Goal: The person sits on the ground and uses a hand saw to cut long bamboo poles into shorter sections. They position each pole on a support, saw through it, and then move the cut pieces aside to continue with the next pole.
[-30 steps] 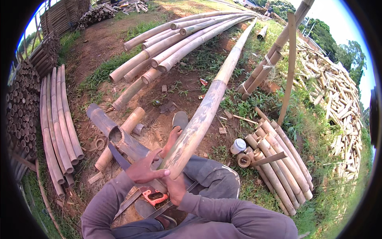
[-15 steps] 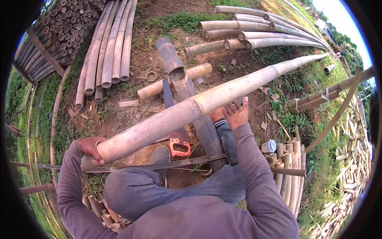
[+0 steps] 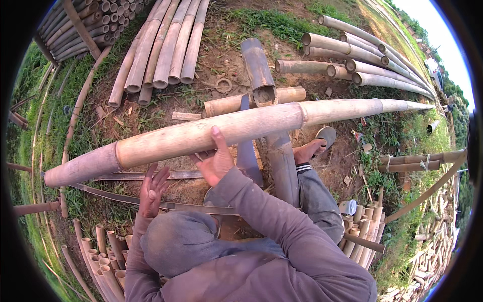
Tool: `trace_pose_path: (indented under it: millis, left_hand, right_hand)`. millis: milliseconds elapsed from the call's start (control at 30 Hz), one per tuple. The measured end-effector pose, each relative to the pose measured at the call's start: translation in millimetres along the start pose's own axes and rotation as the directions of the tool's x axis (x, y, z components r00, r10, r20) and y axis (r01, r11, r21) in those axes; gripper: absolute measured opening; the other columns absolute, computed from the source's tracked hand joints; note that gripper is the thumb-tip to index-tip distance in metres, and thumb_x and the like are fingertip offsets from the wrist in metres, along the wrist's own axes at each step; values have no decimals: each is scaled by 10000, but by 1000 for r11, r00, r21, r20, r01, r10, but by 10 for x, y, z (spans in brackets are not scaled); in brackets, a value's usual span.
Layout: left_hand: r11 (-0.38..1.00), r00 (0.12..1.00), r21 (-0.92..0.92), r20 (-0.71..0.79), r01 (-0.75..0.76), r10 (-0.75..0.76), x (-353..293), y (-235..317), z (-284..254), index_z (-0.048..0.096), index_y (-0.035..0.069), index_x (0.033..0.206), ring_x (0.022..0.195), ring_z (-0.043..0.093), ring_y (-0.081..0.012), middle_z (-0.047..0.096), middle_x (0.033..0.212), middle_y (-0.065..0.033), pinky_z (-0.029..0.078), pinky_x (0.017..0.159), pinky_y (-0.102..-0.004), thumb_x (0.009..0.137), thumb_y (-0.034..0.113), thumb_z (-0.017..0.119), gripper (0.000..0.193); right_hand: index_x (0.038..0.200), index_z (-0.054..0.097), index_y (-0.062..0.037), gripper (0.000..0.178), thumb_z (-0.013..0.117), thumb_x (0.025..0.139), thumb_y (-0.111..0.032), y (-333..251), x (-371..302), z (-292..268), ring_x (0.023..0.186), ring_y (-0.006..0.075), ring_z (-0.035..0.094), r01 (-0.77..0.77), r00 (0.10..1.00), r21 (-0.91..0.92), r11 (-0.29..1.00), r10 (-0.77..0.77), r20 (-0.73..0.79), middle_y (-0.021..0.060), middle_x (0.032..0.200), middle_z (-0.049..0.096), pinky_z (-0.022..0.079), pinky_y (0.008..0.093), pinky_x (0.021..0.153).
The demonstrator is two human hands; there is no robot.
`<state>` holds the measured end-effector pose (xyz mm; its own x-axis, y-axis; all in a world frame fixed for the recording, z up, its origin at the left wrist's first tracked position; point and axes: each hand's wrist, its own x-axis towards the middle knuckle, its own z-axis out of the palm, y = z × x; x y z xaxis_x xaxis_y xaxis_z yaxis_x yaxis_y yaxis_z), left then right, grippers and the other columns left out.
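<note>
A long, thick bamboo pole (image 3: 261,122) lies across in front of me, from my left toward the far right. My right hand (image 3: 216,163) grips its near side from below, thumb up against the pole. Below the pole's left part, my left hand (image 3: 152,191) is open, fingers spread, apart from it. Under the pole, a saw's bluish blade (image 3: 247,163) shows; its handle is hidden. A dark thick bamboo piece (image 3: 283,173) runs beneath the pole, beside my right leg, over a shorter crosswise bamboo piece (image 3: 224,105).
Cut bamboo poles lie at the far left (image 3: 163,55) and far right (image 3: 352,48). Short upright bamboo pieces (image 3: 103,259) stand near left, others (image 3: 365,231) near right by a white cup (image 3: 347,207). Long flat dark strips (image 3: 186,207) cross by my knee. My sandalled foot (image 3: 324,137) is right.
The bamboo pole has slid left, and its left end is now far out. My left hand has let go of it. My right hand, open before, has moved left and now grips the pole.
</note>
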<state>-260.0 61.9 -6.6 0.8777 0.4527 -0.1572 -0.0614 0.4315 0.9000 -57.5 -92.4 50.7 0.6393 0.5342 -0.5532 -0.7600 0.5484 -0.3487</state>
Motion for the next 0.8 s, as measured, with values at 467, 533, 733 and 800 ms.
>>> trace_pose_path:
  millis: [467, 533, 733, 800]
  left_hand:
    - [850, 475, -235, -880, -472, 21, 794, 1110, -3307, 523, 126, 1524, 1375, 563, -426, 594, 1506, -162, 406, 1177, -666, 910, 588, 736, 798]
    - [789, 585, -298, -805, -537, 94, 855, 1258, -3274, 463, 123, 1580, 1485, 443, -430, 463, 1628, -163, 311, 1221, -699, 886, 623, 746, 901]
    - [848, 502, 529, -731, -11, 462, 313, 490, -3009, 388, 3, 1612, 1472, 499, -350, 501, 1585, -246, 402, 1213, -493, 946, 440, 824, 908]
    - [586, 405, 744, -667, 321, 625, -49, -66, -2706, 454, -20, 1553, 1394, 542, -391, 561, 1510, -238, 398, 1203, -485, 881, 356, 871, 876]
  right_hand:
    - [1577, 459, -166, 1064, 963, 670, -402, -2222, 179, -793, 1510, 376, 411, 163, 718, -219, -962, -36, 695, 126, 1547, 521, 214, 615, 1275]
    - [1571, 467, -194, 1053, 970, 661, -356, -2212, 482, -676, 1467, 315, 474, 203, 755, -199, -959, 23, 656, 79, 1516, 555, 225, 614, 1272]
    - [1544, 469, -172, 1031, 969, 662, -357, -1816, 1000, -753, 1439, 321, 466, 213, 708, -201, -956, 9, 706, 81, 1502, 541, 280, 576, 1240]
    - [1547, 471, -137, 1025, 958, 667, -331, -1743, 909, -811, 1433, 350, 463, 207, 692, -196, -958, 2, 722, 98, 1488, 537, 287, 571, 1224]
